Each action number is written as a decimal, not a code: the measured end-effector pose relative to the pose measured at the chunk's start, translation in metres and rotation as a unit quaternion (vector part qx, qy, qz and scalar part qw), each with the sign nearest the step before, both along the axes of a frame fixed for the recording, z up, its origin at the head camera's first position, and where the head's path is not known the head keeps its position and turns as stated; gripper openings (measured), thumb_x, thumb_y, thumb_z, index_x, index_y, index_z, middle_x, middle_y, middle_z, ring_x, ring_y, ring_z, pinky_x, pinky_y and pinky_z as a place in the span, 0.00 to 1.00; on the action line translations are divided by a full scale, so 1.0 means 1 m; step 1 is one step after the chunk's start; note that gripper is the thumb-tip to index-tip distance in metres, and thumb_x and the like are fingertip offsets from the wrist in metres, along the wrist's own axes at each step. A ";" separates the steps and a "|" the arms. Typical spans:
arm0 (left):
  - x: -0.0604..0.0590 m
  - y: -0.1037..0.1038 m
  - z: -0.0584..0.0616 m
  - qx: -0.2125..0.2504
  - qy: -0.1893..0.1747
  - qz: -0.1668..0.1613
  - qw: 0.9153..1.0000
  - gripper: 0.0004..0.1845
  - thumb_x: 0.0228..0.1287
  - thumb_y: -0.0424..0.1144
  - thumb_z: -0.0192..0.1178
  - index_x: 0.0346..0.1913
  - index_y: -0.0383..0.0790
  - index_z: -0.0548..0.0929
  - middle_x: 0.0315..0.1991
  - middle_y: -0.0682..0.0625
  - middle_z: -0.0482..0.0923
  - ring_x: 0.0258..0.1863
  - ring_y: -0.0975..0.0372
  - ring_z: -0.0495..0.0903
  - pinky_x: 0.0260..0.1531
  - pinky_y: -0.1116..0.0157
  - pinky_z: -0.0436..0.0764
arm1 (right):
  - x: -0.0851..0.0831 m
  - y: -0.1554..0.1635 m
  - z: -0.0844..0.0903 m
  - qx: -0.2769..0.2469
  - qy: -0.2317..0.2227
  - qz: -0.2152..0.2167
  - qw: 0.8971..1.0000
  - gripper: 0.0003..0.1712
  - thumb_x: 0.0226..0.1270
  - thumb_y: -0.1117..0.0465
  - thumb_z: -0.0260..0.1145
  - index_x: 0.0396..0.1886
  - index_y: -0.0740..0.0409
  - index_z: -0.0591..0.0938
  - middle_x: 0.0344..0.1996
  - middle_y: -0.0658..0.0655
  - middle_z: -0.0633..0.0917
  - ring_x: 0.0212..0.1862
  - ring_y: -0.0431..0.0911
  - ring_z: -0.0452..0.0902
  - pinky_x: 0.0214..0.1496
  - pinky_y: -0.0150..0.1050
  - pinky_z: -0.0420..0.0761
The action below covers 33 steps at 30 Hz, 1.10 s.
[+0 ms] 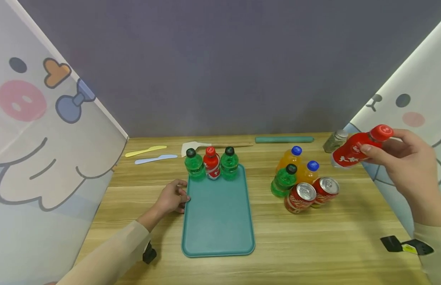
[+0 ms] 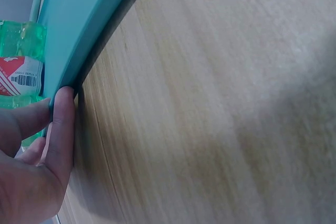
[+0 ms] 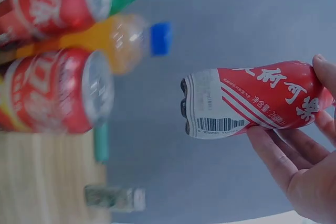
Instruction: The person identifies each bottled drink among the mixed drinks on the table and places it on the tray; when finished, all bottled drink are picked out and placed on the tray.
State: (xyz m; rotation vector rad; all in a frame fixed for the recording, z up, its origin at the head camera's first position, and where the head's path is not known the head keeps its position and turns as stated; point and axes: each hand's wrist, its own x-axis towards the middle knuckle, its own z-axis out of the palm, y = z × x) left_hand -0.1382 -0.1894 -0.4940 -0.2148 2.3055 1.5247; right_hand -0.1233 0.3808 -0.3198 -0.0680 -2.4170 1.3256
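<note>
My right hand (image 1: 405, 158) grips a red cola bottle (image 1: 357, 148) near its cap and holds it up at a tilt, base pointing left. In the right wrist view the bottle (image 3: 252, 100) shows its barcode and white lettering. My left hand (image 1: 172, 196) pinches the left rim of a teal tray (image 1: 220, 217), thumb and fingers on the edge (image 2: 79, 61) in the left wrist view. At the tray's far end stand a green bottle (image 1: 194, 165), another red cola bottle (image 1: 212, 164) and a second green bottle (image 1: 229, 163), side by side.
Right of the tray cluster two orange drink bottles (image 1: 309, 172), a green bottle (image 1: 284, 181) and two red cans (image 1: 300, 198). Behind lie a spatula (image 1: 206, 145), a teal rod (image 1: 284, 139) and a spice jar (image 1: 335, 141). Yellow (image 1: 145, 151) and blue (image 1: 156, 159) knives lie left.
</note>
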 end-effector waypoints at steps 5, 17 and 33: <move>0.001 0.001 0.001 0.001 -0.002 -0.001 1.000 0.27 0.67 0.23 0.63 0.67 0.32 0.69 0.39 0.41 0.75 0.26 0.57 0.81 0.22 0.57 0.89 | 0.003 -0.024 0.020 -0.006 0.003 0.033 0.999 0.29 0.63 0.70 0.74 0.64 0.53 0.80 0.46 0.31 0.86 0.41 0.25 0.84 0.40 0.16 0.81; 0.004 0.000 0.000 -0.001 0.000 0.002 1.000 0.28 0.67 0.22 0.64 0.68 0.31 0.70 0.38 0.41 0.76 0.25 0.57 0.82 0.22 0.58 0.89 | -0.001 -0.101 0.032 0.003 0.006 0.134 0.991 0.23 0.64 0.68 0.75 0.58 0.56 0.81 0.45 0.39 0.88 0.43 0.34 0.87 0.42 0.24 0.86; 0.006 -0.003 0.006 0.039 -0.016 0.010 0.999 0.30 0.67 0.22 0.63 0.70 0.30 0.70 0.40 0.39 0.78 0.26 0.58 0.81 0.25 0.58 0.90 | -0.026 -0.200 0.008 -0.085 -0.007 0.279 0.956 0.23 0.61 0.64 0.78 0.56 0.54 0.83 0.48 0.50 0.88 0.48 0.47 0.86 0.49 0.37 0.88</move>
